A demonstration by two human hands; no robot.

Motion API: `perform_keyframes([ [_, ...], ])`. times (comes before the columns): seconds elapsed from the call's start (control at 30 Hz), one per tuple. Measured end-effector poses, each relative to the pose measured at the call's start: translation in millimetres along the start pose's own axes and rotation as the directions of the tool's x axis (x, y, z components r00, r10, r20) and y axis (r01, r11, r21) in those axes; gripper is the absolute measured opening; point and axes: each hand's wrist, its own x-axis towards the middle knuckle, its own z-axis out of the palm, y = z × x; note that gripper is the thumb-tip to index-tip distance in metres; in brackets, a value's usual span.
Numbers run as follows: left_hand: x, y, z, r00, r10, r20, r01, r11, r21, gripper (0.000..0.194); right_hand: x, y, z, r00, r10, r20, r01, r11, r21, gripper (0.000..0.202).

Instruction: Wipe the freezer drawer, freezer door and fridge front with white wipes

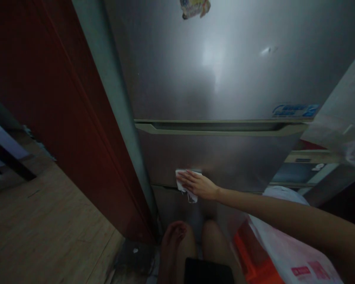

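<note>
A white cloth (192, 196) lies pressed against the middle silver panel of a refrigerator (236, 157), near its lower edge. My right hand (198, 184) is spread flat over the cloth, fingers pointing left, and part of the cloth hangs below the palm. My left hand (177, 230) rests on my left knee at the bottom centre, with its fingers curled; shadow hides whether anything is in them.
A dark red door (85, 130) stands along the left. At lower right are an orange container (254, 256) and a white plastic bag (292, 252) with pink print. My bare knees are close to the refrigerator's lower panel.
</note>
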Motion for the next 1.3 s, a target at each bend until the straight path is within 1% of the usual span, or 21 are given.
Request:
perform_keyframes([
  [0.03,-0.4,-0.5,-0.4,1.000,-0.004,-0.003,0.004,1.000,0.000,0.040,2.8,5.8,-7.5,1.000,-0.001,-0.002,0.001,1.000,-0.014,0.037],
  [0.1,-0.9,-1.8,-1.8,1.000,-0.014,0.000,0.014,1.000,-0.002,0.041,11.2,21.4,-29.8,1.000,0.018,0.007,-0.018,0.999,-0.044,0.035],
  [0.2,-1.1,-3.7,-2.3,1.000,-0.002,0.017,0.001,1.000,0.005,0.043,26.0,50.9,-73.7,0.997,0.070,0.024,-0.069,0.996,-0.055,0.029],
  [0.27,-1.1,-4.6,0.2,1.000,0.011,0.016,-0.011,1.000,0.007,0.044,34.5,69.4,-100.6,0.994,0.113,-0.002,-0.113,0.993,-0.037,0.029],
  [0.33,-1.3,-5.1,4.4,1.000,0.007,0.001,-0.007,1.000,-0.002,0.044,40.7,80.5,-117.6,0.988,0.152,-0.014,-0.152,0.988,-0.020,0.032],
  [0.37,-1.4,-5.2,6.7,1.000,-0.004,-0.003,0.004,1.000,-0.008,0.046,43.1,82.1,-121.3,0.986,0.166,-0.018,-0.167,0.986,-0.015,0.035],
  [0.43,-1.9,-5.0,10.2,1.000,-0.016,-0.011,0.016,1.000,-0.008,0.047,46.5,76.9,-119.6,0.980,0.197,-0.029,-0.197,0.980,-0.013,0.042],
  [0.53,-2.2,-4.4,10.0,1.000,-0.024,0.000,0.024,1.000,-0.006,0.045,50.6,58.5,-103.9,0.962,0.267,-0.056,-0.269,0.963,-0.030,0.055],
  [0.6,-2.0,-4.6,6.8,1.000,-0.018,0.007,0.018,1.000,-0.002,0.043,52.7,48.9,-93.4,0.949,0.308,-0.067,-0.311,0.950,-0.042,0.058],
  [0.7,-1.1,-6.4,2.1,1.000,0.008,0.012,-0.008,0.999,0.036,0.041,53.8,46.3,-84.6,0.942,0.324,-0.091,-0.330,0.943,-0.052,0.059],
  [0.77,-0.8,-8.4,1.7,1.000,0.008,0.017,-0.009,0.998,0.054,0.042,53.1,49.6,-82.6,0.943,0.312,-0.115,-0.320,0.945,-0.062,0.060],
  [0.87,-0.4,-11.0,5.2,1.000,-0.018,0.023,0.018,1.000,0.024,0.045,52.7,54.1,-81.9,0.942,0.305,-0.138,-0.316,0.947,-0.064,0.059],
  [0.97,-0.2,-11.7,9.5,0.999,-0.038,0.028,0.038,0.999,-0.010,0.046,55.2,55.4,-81.9,0.946,0.299,-0.127,-0.309,0.948,-0.074,0.053],
  [1.1,-1.6,-8.6,12.5,0.999,-0.037,0.034,0.036,0.999,0.013,0.045,61.1,53.4,-79.5,0.957,0.270,-0.103,-0.280,0.954,-0.103,0.048],
  [1.2,-3.3,-5.7,12.6,1.000,-0.016,0.022,0.016,1.000,0.014,0.045,60.3,44.5,-67.8,0.966,0.249,-0.067,-0.255,0.962,-0.093,0.044],
  [1.3,-3.3,-4.6,10.6,0.999,-0.010,0.032,0.008,0.999,0.038,0.044,47.1,23.6,-42.7,0.987,0.158,-0.006,-0.158,0.981,-0.110,0.040],
])
